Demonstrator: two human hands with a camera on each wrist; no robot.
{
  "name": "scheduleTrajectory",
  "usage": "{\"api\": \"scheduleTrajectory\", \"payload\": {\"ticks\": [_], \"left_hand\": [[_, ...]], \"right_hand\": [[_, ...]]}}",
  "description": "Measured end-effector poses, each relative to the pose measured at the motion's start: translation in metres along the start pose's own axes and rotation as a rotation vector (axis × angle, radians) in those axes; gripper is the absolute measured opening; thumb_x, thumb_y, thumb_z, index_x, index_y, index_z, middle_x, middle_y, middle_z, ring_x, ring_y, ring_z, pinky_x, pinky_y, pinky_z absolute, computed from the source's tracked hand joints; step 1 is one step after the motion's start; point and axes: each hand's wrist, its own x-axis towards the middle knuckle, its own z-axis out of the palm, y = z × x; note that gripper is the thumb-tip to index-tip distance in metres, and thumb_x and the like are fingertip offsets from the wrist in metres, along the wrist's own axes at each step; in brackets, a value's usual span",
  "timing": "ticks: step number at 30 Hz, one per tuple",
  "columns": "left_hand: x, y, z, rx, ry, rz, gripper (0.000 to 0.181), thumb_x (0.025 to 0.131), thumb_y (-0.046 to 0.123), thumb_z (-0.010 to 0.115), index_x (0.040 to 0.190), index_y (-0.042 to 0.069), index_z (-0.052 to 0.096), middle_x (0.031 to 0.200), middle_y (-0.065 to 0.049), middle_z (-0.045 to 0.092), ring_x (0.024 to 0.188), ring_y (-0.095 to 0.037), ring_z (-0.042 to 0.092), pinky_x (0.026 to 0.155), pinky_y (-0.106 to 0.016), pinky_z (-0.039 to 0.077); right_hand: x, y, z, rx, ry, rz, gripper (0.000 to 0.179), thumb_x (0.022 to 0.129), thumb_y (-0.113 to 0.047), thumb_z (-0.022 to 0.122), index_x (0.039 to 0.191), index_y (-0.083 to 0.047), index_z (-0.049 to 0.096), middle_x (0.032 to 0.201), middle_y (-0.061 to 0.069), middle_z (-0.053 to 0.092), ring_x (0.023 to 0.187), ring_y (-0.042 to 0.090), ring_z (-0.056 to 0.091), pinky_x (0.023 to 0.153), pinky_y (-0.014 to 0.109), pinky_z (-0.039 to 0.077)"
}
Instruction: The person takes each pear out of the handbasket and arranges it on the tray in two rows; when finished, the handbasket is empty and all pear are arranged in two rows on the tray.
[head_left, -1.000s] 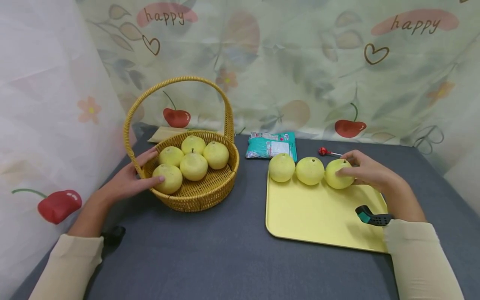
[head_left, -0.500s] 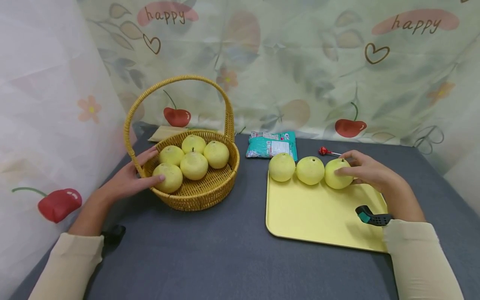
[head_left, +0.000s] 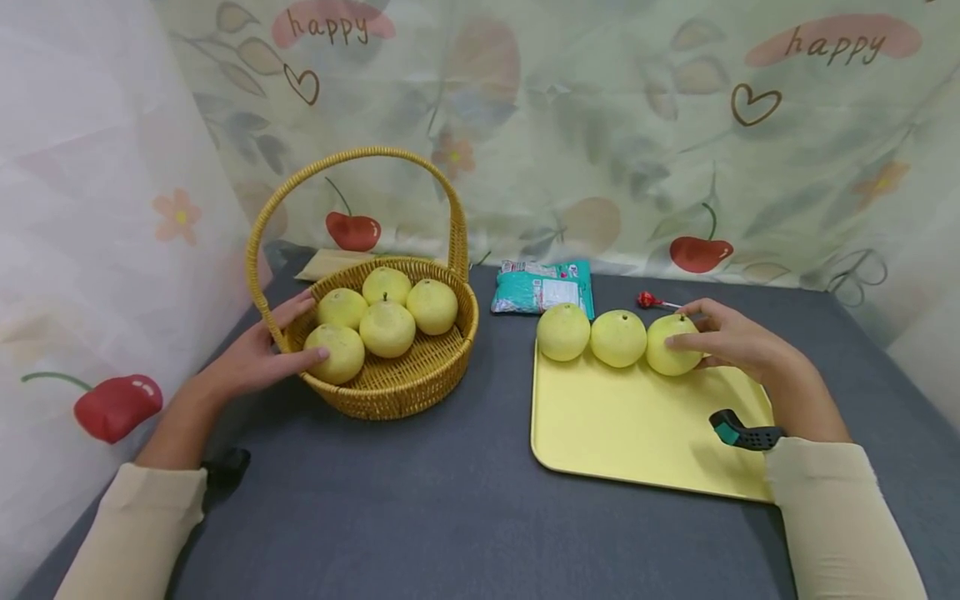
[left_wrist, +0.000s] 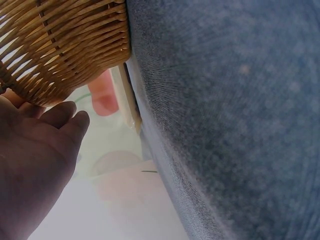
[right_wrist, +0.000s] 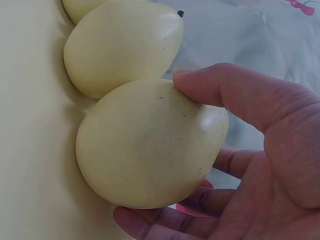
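Observation:
My left hand (head_left: 266,350) grips the left side of a round wicker basket (head_left: 397,406), its thumb over the rim against a pear (head_left: 334,354). Several pale yellow pears are inside, under a tall arched handle. In the left wrist view, bent fingers (left_wrist: 60,114) lie against the basket's woven outer wall (left_wrist: 75,45). On the yellow tray (head_left: 630,425), a row of three pears runs along the back edge. My right hand (head_left: 738,342) holds the rightmost pear (head_left: 670,354), thumb on its near side and fingers around the far side. The right wrist view shows this pear (right_wrist: 145,145) against the middle one (right_wrist: 120,45).
Behind the tray lie a teal plastic packet (head_left: 542,287) and a red lollipop (head_left: 651,300) with a white stick. A flat beige item (head_left: 330,264) is partly hidden behind the basket. A printed curtain (head_left: 525,125) closes off the back of the dark grey table (head_left: 450,508).
The rightmost pear has shifted slightly left with my right hand, closer to the middle pear. My left hand and the basket have stayed in place.

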Motion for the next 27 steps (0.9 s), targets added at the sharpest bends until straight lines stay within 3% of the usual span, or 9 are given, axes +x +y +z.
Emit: {"api": "scheduleTrajectory", "payload": {"ticks": [15, 27], "left_hand": [[0.0001, 0.0031, -0.0020, 0.011, -0.006, -0.022, 0.089, 0.092, 0.034, 0.074, 0.160, 0.007, 0.022, 0.167, -0.008, 0.009, 0.151, -0.035, 0.006, 0.114, -0.064, 0.016], [-0.0012, 0.0032, -0.0018, 0.010, -0.002, -0.011, 0.088, 0.093, 0.033, 0.073, 0.160, 0.006, 0.023, 0.167, -0.007, 0.010, 0.151, -0.033, 0.006, 0.114, -0.063, 0.016]], "right_hand": [[0.0016, -0.0007, 0.0002, -0.011, -0.007, -0.008, 0.077, 0.097, -0.032, 0.068, 0.150, 0.002, 0.024, 0.136, 0.030, 0.041, 0.111, 0.034, 0.056, 0.088, 0.048, 0.053], [0.0002, -0.0014, -0.0017, -0.069, -0.006, -0.018, 0.078, 0.097, -0.035, 0.067, 0.151, 0.003, 0.025, 0.142, 0.032, 0.037, 0.122, 0.042, 0.048, 0.097, 0.055, 0.046]]}}
